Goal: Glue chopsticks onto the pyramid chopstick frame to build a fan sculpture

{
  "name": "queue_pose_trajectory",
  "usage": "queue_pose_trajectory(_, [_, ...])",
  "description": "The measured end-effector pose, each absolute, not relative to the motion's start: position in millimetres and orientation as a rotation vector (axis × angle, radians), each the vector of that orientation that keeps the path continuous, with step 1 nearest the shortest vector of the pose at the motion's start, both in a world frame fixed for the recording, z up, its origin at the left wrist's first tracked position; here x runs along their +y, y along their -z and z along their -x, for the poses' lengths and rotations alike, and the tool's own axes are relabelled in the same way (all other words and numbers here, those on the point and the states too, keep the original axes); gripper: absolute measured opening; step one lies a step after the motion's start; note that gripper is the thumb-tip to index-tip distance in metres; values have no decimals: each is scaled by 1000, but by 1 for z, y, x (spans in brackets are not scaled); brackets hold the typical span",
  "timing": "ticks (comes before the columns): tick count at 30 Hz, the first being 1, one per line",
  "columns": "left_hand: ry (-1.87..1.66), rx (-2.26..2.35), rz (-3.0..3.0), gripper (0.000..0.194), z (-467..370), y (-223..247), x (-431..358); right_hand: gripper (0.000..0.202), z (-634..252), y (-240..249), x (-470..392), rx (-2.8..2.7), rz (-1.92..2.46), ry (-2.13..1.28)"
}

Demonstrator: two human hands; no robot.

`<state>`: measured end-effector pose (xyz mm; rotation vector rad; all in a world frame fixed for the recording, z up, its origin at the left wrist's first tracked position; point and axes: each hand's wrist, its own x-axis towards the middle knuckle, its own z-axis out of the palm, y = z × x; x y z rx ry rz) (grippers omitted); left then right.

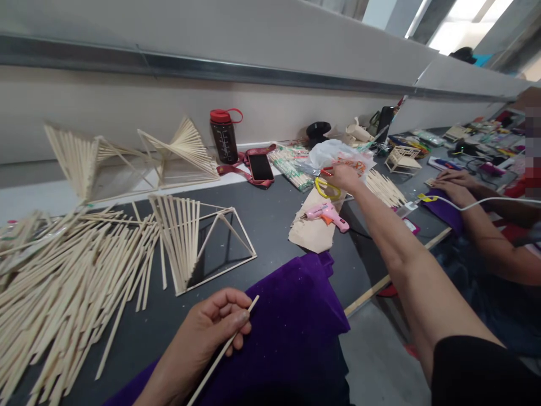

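My left hand [220, 321] pinches a thin wooden stick [217, 359] between thumb and fingers, above the purple cloth [291, 301]. Stretched far forward, my right hand [344, 178] has its fingers closed at a red-handled tool [326, 172] with a grey metal head; its exact kind is hard to make out. Just below that hand are yellow scissor handles [327, 189]. A pink glue gun [324, 215] lies on a piece of brown cardboard [310, 239]. Left of the cloth stands a partly built frame of sticks [180, 242], with a fan of sticks on one side.
A large heap of loose sticks [84, 287] covers the table's left. Behind stand twisted stick models [181, 149], a red-capped bottle [224, 138] and a phone [261, 167]. A plastic bag [338, 153] lies beyond my right hand. Another person's hands [454, 186] are at the right.
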<state>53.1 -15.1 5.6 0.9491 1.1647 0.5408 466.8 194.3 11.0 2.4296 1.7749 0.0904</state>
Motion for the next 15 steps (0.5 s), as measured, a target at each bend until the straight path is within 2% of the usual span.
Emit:
queue_pose_trajectory(3, [-553,1175,-960,28,-54,-7,-16,65,-471,-13,197,1764,-2484,-92])
queue_pose_trajectory(11, [-550,1176,-943,28,-55,-9,-17,61,-477,-25,196,1763,-2554,-129])
queue_pose_trajectory(15, [-533,1165,-949,28,-53,-8,-16,42,-480,-38,197,1821,-2569,26])
